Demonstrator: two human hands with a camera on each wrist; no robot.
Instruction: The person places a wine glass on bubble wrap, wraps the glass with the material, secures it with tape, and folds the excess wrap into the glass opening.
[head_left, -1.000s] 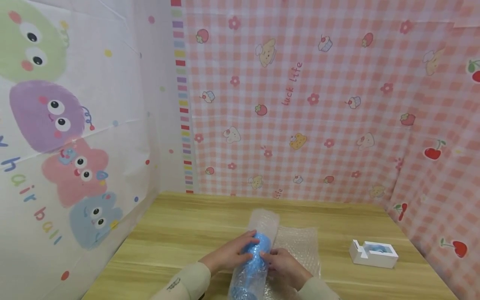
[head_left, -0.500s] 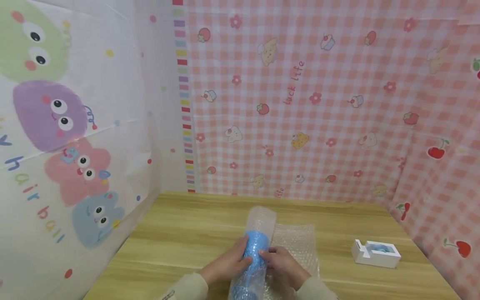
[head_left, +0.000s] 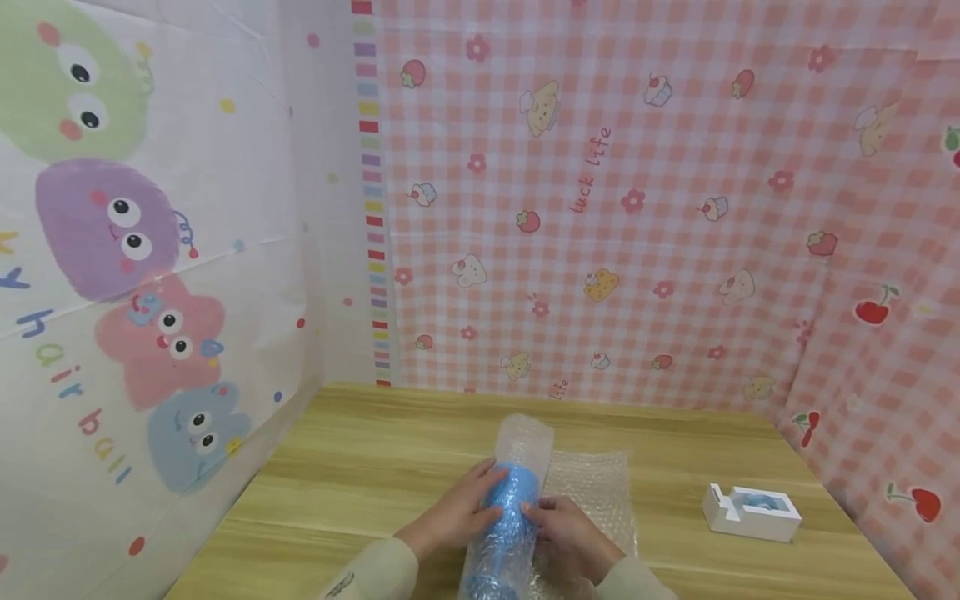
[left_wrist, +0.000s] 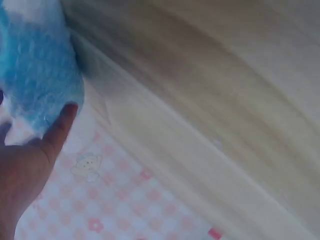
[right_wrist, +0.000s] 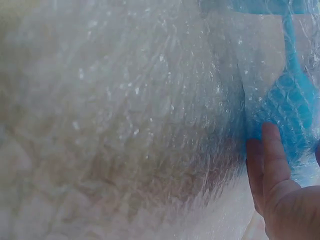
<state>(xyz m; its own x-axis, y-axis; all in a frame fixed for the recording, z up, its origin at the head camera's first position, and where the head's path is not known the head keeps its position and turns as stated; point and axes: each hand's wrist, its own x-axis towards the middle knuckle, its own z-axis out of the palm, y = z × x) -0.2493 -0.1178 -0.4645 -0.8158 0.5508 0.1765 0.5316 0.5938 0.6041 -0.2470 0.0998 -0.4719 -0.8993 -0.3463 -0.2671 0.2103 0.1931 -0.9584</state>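
Left hand point(head_left: 453, 515) farther over the blue cylinder point(head_left: 512, 527) than before;
its fingers and those of the right hand point(head_left: 567, 529) grip the cylinder through clear, dimpled bubble wrap point(head_left: 525, 440).

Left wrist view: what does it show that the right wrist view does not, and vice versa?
Only the left wrist view: bare wood tabletop and a cartoon figure on pink checked cloth. Only the right wrist view: a thin blue stem and bubble wrap filling most of the picture. Both: the wrapped blue object, touched by the left grip in the first, the right grip in the second.
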